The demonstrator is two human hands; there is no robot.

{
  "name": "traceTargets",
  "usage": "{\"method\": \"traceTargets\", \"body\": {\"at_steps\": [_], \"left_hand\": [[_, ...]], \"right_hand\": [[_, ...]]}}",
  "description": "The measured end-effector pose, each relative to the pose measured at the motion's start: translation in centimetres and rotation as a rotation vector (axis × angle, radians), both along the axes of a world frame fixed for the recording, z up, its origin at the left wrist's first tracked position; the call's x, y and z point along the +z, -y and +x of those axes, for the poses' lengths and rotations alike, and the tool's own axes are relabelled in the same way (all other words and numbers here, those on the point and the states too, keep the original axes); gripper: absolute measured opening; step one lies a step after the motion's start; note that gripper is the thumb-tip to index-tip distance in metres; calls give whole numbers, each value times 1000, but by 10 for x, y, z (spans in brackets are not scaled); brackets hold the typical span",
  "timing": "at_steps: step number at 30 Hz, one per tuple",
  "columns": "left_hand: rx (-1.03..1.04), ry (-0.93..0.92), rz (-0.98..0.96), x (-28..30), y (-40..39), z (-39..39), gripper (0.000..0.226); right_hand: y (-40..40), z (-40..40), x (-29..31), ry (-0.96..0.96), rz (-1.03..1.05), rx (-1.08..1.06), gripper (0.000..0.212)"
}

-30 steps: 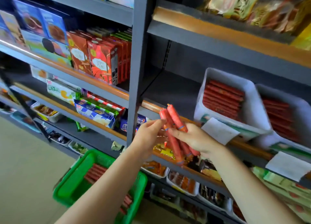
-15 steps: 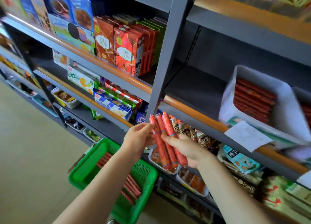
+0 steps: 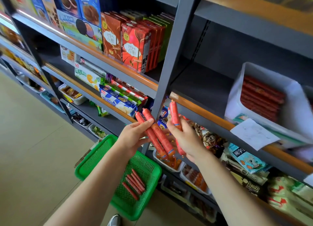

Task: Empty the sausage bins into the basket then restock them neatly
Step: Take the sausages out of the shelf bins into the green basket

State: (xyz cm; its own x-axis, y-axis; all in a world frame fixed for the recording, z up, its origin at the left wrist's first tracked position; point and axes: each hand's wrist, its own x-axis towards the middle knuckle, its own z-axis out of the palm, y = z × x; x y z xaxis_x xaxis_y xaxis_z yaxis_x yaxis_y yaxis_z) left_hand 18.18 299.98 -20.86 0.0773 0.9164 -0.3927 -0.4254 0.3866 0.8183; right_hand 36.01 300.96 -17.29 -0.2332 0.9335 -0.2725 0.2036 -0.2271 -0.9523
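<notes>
Nearest, on the floor, stands the green basket (image 3: pixel 101 158) with a few red sausages (image 3: pixel 134 183) lying on its bottom. Above it the left hand (image 3: pixel 133 137) grasps two sausages (image 3: pixel 154 134) between thumb and fingers, and the right hand (image 3: pixel 186 139) has its grip around at least one sausage (image 3: pixel 174 113) (upright, a little tilted). Farther, on the shelf (image 3: pixel 194 105), a white bin (image 3: pixel 291 107) holds sausages in a neat stack (image 3: pixel 260 98).

Red snack boxes (image 3: pixel 133 46) fill a grey shelf (image 3: pixel 118 68) (lower packets perhaps biscuits (image 3: pixel 118 98)).
</notes>
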Motion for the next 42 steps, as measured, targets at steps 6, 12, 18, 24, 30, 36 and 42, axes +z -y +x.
{"method": "traceTargets", "body": {"at_steps": [6, 12, 18, 24, 30, 36, 42], "left_hand": [[30, -43, -58, -39, 4, -8, 35], [118, -78, -302, -148, 25, -37, 21], [203, -12, -628, -286, 44, -77, 11], [308, -72, -746, -421, 39, -126, 26], [390, -25, -779, -479, 6, -162, 22], [425, 33, -775, -487, 2, -174, 21], [333, -127, -664, -468, 6, -169, 35]], "right_hand": [[-4, -19, -37, 103, -196, 269, 42], [-2, -56, -157, 185, -345, 308, 36], [-3, -103, -319, 340, -418, 268, 25], [-37, -166, -469, 559, -352, 363, 25], [-59, -238, -535, 631, -241, 549, 22], [-65, -255, -552, 652, -207, 417, 38], [-67, -234, -517, 602, -166, 364, 24]]}}
